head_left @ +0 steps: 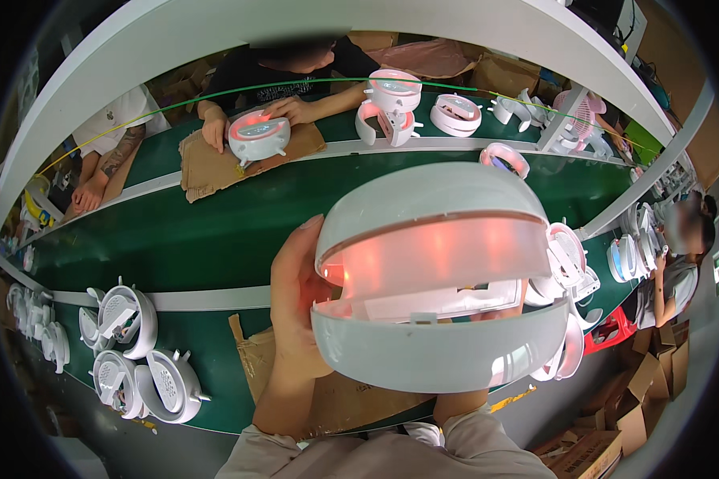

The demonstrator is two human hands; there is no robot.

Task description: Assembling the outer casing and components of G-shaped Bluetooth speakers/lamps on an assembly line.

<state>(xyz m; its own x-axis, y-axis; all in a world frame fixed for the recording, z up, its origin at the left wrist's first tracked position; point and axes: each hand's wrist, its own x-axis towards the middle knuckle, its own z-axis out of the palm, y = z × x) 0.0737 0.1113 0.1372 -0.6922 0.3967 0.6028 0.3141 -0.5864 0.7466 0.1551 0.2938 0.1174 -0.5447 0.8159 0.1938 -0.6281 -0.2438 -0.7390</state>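
Well, I have the lit shell [447,355] held open above the table [196,329], its left end pinched in my left grip [299,295]; my right grip [510,312] is mostly hidden behind it, so I can't tell how it closes. I judge the step a look inside; the next move calls for level support, above the cardboard [351,409] beneath both grips.
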